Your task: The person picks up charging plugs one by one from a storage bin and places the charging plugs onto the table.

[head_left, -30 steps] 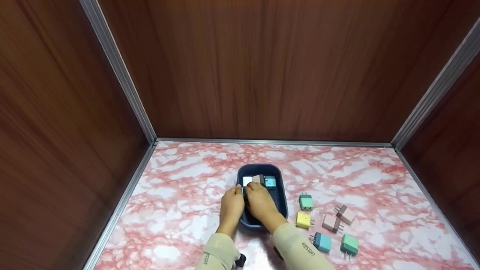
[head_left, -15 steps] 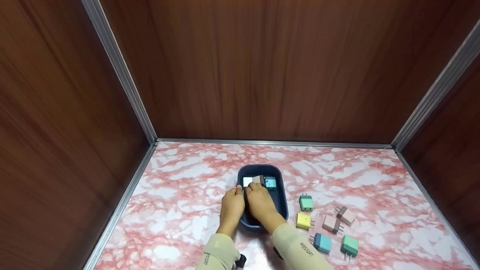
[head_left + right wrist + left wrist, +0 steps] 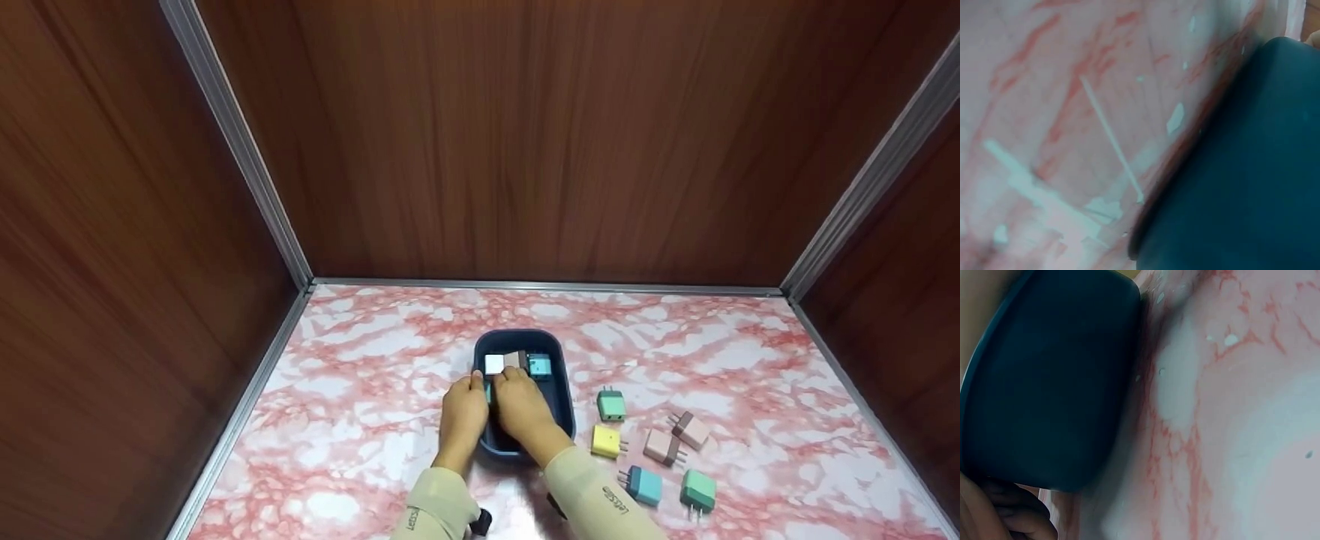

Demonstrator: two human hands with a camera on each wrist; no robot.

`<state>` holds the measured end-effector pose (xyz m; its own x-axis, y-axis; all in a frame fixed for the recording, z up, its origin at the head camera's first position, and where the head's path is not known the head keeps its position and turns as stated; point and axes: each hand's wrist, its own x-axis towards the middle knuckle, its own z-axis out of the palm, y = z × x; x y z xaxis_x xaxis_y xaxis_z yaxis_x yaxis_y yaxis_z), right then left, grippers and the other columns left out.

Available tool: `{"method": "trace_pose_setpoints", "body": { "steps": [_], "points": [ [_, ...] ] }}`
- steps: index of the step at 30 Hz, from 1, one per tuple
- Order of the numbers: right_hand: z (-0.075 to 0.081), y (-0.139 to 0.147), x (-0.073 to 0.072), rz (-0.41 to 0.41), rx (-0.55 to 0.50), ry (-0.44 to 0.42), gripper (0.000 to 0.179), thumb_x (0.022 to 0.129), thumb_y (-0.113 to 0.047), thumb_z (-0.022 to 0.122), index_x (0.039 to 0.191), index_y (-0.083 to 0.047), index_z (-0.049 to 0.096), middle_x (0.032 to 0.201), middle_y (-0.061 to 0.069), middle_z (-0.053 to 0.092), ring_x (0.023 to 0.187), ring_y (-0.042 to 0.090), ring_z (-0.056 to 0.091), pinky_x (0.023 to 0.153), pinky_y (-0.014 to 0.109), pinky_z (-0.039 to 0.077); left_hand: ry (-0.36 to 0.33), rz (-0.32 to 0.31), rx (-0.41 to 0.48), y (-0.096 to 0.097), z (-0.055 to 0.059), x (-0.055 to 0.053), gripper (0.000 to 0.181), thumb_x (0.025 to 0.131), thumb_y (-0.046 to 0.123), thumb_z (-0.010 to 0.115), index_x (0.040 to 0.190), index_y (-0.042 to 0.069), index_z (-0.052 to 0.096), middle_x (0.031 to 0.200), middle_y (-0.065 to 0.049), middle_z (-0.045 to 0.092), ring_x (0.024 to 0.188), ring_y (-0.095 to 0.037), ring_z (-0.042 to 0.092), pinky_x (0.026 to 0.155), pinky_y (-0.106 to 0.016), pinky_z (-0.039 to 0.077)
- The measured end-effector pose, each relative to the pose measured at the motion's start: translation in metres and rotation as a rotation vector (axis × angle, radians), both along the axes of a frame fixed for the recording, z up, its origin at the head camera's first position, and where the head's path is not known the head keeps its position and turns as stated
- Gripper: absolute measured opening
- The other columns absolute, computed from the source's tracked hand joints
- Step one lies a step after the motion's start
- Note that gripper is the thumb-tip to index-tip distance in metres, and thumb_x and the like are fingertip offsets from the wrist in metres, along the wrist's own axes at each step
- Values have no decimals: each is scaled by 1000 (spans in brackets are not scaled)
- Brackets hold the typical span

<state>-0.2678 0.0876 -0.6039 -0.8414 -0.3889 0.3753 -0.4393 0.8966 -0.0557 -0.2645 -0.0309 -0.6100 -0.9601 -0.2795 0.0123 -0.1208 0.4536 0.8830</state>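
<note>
Gripping the bin [image 3: 521, 339] by its side, left hand [image 3: 464, 409] steadies; right hand [image 3: 523, 403] inside it, hold unclear. Suggest seating teal adapter [image 3: 489, 394] gently, flat.

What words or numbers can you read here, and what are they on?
"LetsSlim": on the right sleeve, small and slightly blurred.
"Lets": on the left sleeve; its last letters are unclear.
Wall chargers and tray: no readable text.
</note>
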Motion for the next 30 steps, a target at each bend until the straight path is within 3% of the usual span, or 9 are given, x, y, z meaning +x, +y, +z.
{"method": "trace_pose_setpoints", "body": {
  "steps": [9,16,25,30],
  "points": [
    [-4,8,1,-39,-122,-196,43,81,-23,85,110,2,65,111,17,64,106,35,63,92,48,53,-27,-8,9,0,2,1,44,108,40,46,84,10,69,81,-4,66,77,-23,59,71,-39,45],
    [-4,9,1,-55,-133,-235,44,82,-24,86,112,1,66,112,18,64,105,36,64,90,48,54,-21,-17,4,2,0,1,42,108,38,46,88,9,71,84,-4,67,77,-22,60,70,-40,45],
    [-3,7,2,-53,-140,-202,42,80,-20,86,109,2,67,109,17,65,102,35,65,89,48,55,-31,-17,14,1,1,1,44,108,40,46,86,10,70,80,-4,65,76,-22,59,69,-38,44],
    [-1,4,1,-72,-163,-229,42,81,-20,85,112,2,67,114,18,66,106,35,65,92,48,54,-26,-9,22,0,2,2,45,108,41,46,85,9,69,79,-4,65,75,-22,59,69,-38,45]
  ]
}}
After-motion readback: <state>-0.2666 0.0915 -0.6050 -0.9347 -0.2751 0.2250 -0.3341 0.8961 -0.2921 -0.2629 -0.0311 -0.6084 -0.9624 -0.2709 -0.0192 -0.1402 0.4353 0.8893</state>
